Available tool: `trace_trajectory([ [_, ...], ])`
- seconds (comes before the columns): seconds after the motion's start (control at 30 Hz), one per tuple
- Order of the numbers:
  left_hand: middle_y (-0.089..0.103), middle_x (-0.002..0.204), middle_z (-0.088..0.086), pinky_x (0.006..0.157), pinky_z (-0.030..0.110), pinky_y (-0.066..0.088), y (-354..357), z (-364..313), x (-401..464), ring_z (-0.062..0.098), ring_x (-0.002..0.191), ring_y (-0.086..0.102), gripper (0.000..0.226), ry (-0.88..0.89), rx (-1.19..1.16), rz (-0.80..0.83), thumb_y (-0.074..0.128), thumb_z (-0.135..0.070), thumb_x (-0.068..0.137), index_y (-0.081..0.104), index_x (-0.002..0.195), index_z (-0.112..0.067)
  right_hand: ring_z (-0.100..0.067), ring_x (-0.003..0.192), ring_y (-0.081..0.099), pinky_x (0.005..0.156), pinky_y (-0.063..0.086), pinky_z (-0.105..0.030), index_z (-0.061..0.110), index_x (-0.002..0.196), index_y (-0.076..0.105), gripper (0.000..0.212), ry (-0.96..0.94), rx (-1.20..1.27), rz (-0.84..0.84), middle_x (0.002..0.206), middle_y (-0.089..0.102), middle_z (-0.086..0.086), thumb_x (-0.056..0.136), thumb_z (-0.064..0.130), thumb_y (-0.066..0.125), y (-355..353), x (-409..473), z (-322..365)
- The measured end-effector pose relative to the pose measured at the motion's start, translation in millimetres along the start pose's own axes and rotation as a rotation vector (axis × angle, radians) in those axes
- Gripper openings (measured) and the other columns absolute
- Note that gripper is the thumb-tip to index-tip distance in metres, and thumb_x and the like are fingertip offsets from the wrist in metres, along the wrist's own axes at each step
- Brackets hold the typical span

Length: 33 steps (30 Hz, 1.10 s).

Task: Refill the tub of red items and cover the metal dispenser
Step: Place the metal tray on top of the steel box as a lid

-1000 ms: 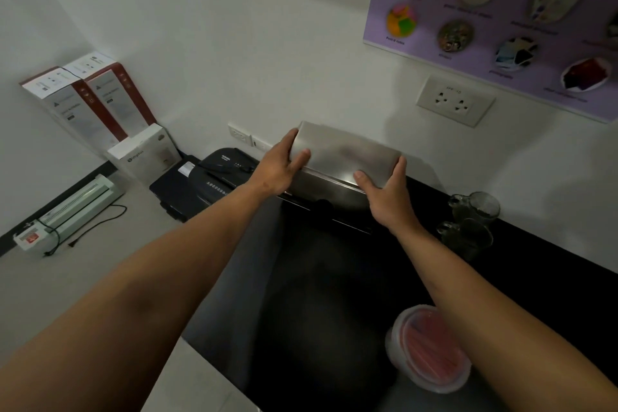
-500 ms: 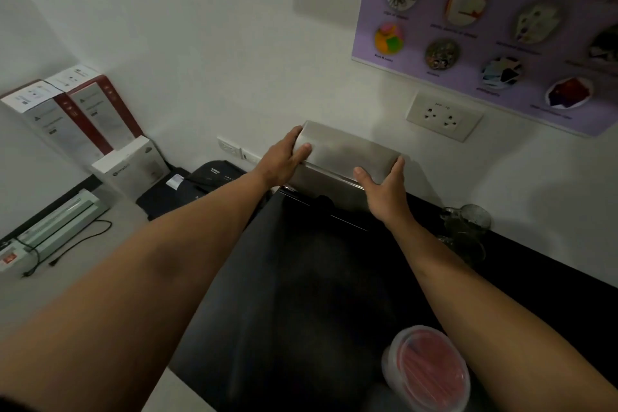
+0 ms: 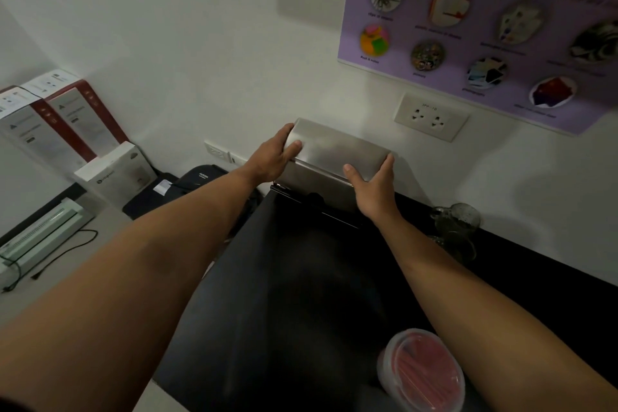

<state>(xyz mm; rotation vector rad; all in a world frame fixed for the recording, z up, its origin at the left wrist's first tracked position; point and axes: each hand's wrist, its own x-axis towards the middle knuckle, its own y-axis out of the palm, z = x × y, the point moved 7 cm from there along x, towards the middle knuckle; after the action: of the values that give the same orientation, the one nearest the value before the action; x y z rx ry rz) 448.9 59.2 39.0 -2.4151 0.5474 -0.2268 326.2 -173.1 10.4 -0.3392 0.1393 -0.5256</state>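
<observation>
Left hand (image 3: 275, 157) and right hand (image 3: 374, 189) grip the ends of the metal cover (image 3: 337, 150) over the dispenser (image 3: 314, 182); uneven lowering could jam it crooked.

Place: we take this for an office copy or supply corner.
Poster: a purple poster (image 3: 485, 27) on the wall speaks of a paper shredder and pictures clips, Post-it notes and the like.
Machines: past the worktop's (image 3: 301, 294) left edge we see a black shredder (image 3: 200, 177) and a white laminator (image 3: 40, 237).
Stock: boxed equipment (image 3: 67, 124) leans in the corner.
Power: wall sockets (image 3: 429, 117) sit above the worktop's back edge.
</observation>
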Motion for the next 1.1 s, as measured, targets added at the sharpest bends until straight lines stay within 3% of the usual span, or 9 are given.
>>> trace_trajectory([
  [0.27, 0.063, 0.149, 0.01, 0.11, 0.039, 0.043, -1, -4, 3, 0.034, 0.133, 0.06, 0.055, 0.014, 0.015, 0.015, 0.049, -0.036, 0.112, 0.035, 0.162, -0.019, -0.027, 0.153, 0.03, 0.094, 0.018, -0.001, 0.007, 0.164, -0.005, 0.114, 0.015, -0.01, -0.009, 0.171, 0.014, -0.016, 0.092, 0.043, 0.076, 1, 1, -2],
  [0.53, 0.059, 0.154, 0.011, 0.103, 0.029, 0.037, 0, -1, 0, 0.031, 0.137, 0.058, 0.061, -0.023, 0.003, -0.002, 0.05, -0.039, 0.112, 0.031, 0.165, -0.017, -0.028, 0.153, 0.03, 0.086, 0.013, 0.006, 0.006, 0.164, -0.006, 0.114, 0.037, -0.025, 0.015, 0.172, 0.011, -0.017, 0.092, 0.043, 0.075, 1, -2, 0],
  [0.6, 0.063, 0.148, 0.012, 0.098, 0.028, 0.039, 0, -2, -2, 0.03, 0.132, 0.062, 0.059, -0.031, -0.013, 0.011, 0.05, -0.04, 0.111, 0.033, 0.162, -0.014, -0.027, 0.153, 0.03, 0.096, 0.022, -0.002, 0.009, 0.164, -0.005, 0.114, 0.056, -0.032, 0.046, 0.172, 0.013, -0.014, 0.092, 0.045, 0.075, -2, -4, 3],
  [0.67, 0.07, 0.136, 0.014, 0.091, 0.03, 0.044, 1, -2, -7, 0.031, 0.124, 0.068, 0.055, -0.055, -0.036, 0.021, 0.053, -0.039, 0.11, 0.039, 0.156, -0.012, -0.027, 0.154, 0.032, 0.111, 0.027, -0.019, 0.012, 0.165, 0.002, 0.111, 0.074, -0.043, 0.081, 0.171, 0.021, -0.012, 0.091, 0.049, 0.074, -8, -7, 5],
  [0.77, 0.069, 0.127, 0.011, 0.089, 0.032, 0.045, -2, 1, -28, 0.034, 0.117, 0.068, 0.056, -0.097, -0.012, -0.01, 0.061, -0.035, 0.106, 0.041, 0.153, -0.011, -0.029, 0.151, 0.038, 0.108, 0.027, -0.027, 0.016, 0.165, 0.017, 0.101, 0.071, -0.119, 0.109, 0.168, 0.032, -0.011, 0.089, 0.055, 0.072, -31, -9, 7],
  [0.87, 0.057, 0.148, 0.012, 0.098, 0.036, 0.049, -5, 4, -64, 0.031, 0.125, 0.063, 0.065, -0.139, -0.043, -0.048, 0.063, -0.035, 0.105, 0.035, 0.16, -0.015, -0.027, 0.145, 0.046, 0.108, 0.036, -0.034, 0.026, 0.16, 0.033, 0.091, 0.034, -0.219, 0.15, 0.165, 0.04, -0.005, 0.084, 0.064, 0.067, -68, -16, 12],
  [0.97, 0.04, 0.168, 0.013, 0.106, 0.036, 0.046, -7, 7, -110, 0.027, 0.136, 0.057, 0.078, -0.229, -0.094, -0.081, 0.064, -0.04, 0.105, 0.025, 0.168, -0.018, -0.017, 0.131, 0.061, 0.1, 0.046, -0.033, 0.026, 0.15, 0.051, 0.08, -0.036, -0.234, 0.216, 0.151, 0.057, 0.002, 0.081, 0.062, 0.069, -101, -37, 21],
  [1.03, 0.046, 0.165, 0.012, 0.104, 0.033, 0.044, -2, 3, -140, 0.021, 0.133, 0.058, 0.071, -0.238, -0.106, -0.078, 0.064, -0.035, 0.106, 0.032, 0.166, -0.015, -0.002, 0.12, 0.067, 0.096, 0.051, -0.027, 0.026, 0.144, 0.057, 0.061, -0.061, -0.212, 0.279, 0.14, 0.065, 0.007, 0.09, 0.047, 0.073, -119, -58, 21],
  [1.1, 0.051, 0.16, 0.011, 0.113, 0.037, 0.046, 11, -2, -172, 0.025, 0.142, 0.055, 0.06, -0.264, -0.177, -0.027, 0.064, -0.026, 0.106, 0.042, 0.16, -0.011, 0.008, 0.111, 0.067, 0.097, 0.053, -0.026, 0.028, 0.142, 0.059, 0.051, -0.07, -0.209, 0.358, 0.132, 0.068, 0.013, 0.094, 0.039, 0.073, -132, -85, 19],
])
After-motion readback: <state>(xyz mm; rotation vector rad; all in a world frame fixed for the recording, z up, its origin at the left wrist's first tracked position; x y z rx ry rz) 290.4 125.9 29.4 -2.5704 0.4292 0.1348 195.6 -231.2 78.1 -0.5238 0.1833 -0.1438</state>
